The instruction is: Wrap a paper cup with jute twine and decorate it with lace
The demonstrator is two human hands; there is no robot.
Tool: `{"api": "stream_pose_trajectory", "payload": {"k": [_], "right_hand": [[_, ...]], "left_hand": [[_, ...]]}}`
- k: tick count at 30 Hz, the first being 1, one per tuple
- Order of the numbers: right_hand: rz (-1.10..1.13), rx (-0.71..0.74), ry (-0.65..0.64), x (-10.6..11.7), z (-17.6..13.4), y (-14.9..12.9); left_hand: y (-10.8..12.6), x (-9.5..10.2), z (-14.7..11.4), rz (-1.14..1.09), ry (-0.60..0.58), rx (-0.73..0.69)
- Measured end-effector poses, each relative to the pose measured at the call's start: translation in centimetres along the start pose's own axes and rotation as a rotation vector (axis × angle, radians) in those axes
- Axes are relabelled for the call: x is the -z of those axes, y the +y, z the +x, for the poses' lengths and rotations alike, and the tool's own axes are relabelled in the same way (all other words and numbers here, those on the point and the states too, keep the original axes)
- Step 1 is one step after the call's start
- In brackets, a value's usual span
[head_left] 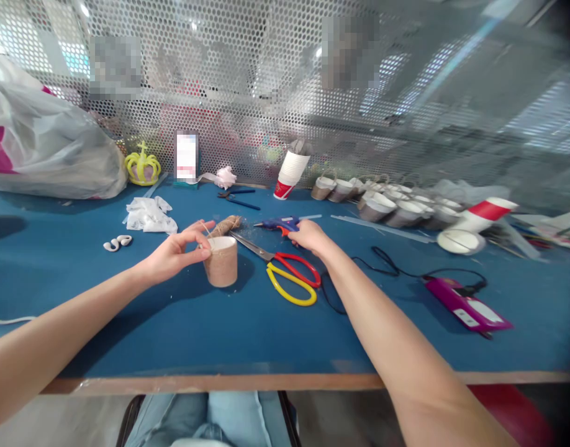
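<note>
My left hand is closed at the left rim of a small brown-wrapped paper cup, white inside. A thin strand of twine rises by its fingertips. The cup is upright. Behind it lies a bundle of brown twine. My right hand grips a blue glue gun with an orange trigger, its nozzle pointing left toward the twine bundle. Between my hands lie scissors with one red and one yellow handle, blades partly behind the cup.
Dark-handled pliers, crumpled white plastic and a tilted stack of paper cups lie farther back. Several wrapped cups stand back right. A black cord runs to a purple power strip. A large plastic bag fills the left.
</note>
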State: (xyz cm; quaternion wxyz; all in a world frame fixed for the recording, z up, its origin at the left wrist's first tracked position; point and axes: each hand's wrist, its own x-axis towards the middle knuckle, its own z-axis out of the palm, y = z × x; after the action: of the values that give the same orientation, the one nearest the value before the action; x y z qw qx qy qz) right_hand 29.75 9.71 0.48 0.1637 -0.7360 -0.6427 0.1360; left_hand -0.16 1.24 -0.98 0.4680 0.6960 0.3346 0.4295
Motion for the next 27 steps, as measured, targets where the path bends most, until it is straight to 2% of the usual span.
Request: {"api": "stream_pose_trajectory", "payload": {"k": [4,10,12,16,19,22,27], "right_hand": [[0.352,0.011,0.019,0.8,-1.5,-1.0],[0.683,0.136,-0.106,2.4,-6.3,-3.0],[0.778,0.251,-0.160,2.5,-8.4,-3.4],[0.753,0.385,-0.235,2.4,-12.5,-4.2],[0.634,0.399,-0.201,2.0,-14.2,-4.4],[0.506,0.408,-0.116,1.6,-14.8,-4.2],[0.367,0.502,-0.054,1.0,-14.9,-4.0]], "left_hand": [[0.0,0.5,0.2,0.089,0.084,-0.038],[0.2,-0.9,-0.5,-0.087,0.014,0.057],[0.2,-1.3,-0.5,-0.118,0.034,0.078],[0.2,-1.5,-0.5,-0.147,0.085,0.099],[0.2,-1.6,-0.6,-0.111,0.107,0.064],[0.1,-1.8,-0.6,-0.068,0.139,0.029],[-0.1,-1.9,-0.6,-0.048,0.157,0.007]]}}
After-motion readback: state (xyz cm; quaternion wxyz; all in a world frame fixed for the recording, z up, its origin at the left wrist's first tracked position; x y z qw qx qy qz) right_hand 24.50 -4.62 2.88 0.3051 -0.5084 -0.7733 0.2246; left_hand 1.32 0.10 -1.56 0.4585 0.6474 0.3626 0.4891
